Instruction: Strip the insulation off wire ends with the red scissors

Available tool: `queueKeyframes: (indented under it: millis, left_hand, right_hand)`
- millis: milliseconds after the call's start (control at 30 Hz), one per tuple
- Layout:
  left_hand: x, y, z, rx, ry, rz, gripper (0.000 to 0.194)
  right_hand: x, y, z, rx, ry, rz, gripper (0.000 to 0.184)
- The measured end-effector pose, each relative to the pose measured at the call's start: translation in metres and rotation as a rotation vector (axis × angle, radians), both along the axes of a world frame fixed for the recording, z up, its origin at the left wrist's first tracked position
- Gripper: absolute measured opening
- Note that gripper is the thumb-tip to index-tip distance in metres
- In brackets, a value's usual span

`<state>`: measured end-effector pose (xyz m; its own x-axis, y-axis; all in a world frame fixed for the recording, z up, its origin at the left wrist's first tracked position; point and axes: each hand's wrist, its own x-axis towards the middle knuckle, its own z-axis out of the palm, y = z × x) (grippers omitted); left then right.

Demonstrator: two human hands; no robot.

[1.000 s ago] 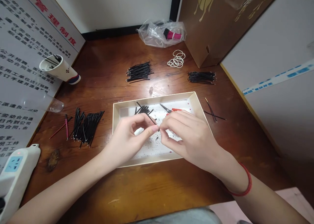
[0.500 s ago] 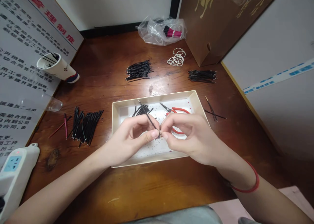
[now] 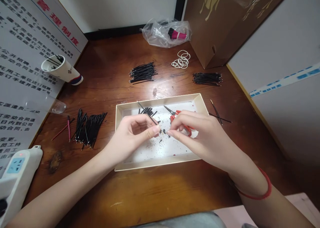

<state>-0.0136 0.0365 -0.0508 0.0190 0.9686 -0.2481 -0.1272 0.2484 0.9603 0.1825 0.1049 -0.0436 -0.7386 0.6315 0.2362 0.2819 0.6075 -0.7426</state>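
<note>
My left hand point(image 3: 132, 136) pinches a thin black wire point(image 3: 149, 115) between thumb and fingertips, the wire slanting down to its tip above the white-lined cardboard tray point(image 3: 160, 165). My right hand point(image 3: 206, 136), fingers curled, sits just beside that tip, above the red-handled scissors point(image 3: 180, 118); whether it grips anything, I cannot tell. Both forearms cross the tray's near wall, with the wooden tabletop point(image 3: 155, 191) below them and a black wire bundle point(image 3: 90, 129) left of the tray.
</note>
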Motion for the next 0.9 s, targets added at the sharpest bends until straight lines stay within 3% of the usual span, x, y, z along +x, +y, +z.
queueKeyframes:
  millis: [200, 633, 900]
  left_hand:
    - [0.001, 0.0, 0.001, -0.026, 0.042, -0.012, 0.016]
    - [0.001, 0.0, 0.0, -0.031, 0.056, -0.032, 0.021]
    - [0.001, 0.001, -0.002, -0.037, 0.052, -0.05, 0.02]
  right_hand:
    - [-0.005, -0.005, -0.006, 0.183, 0.18, 0.044, 0.011]
    - [-0.01, -0.01, -0.002, 0.643, 0.004, 0.023, 0.018]
    - [-0.015, -0.01, -0.006, 0.648, -0.003, -0.015, 0.024]
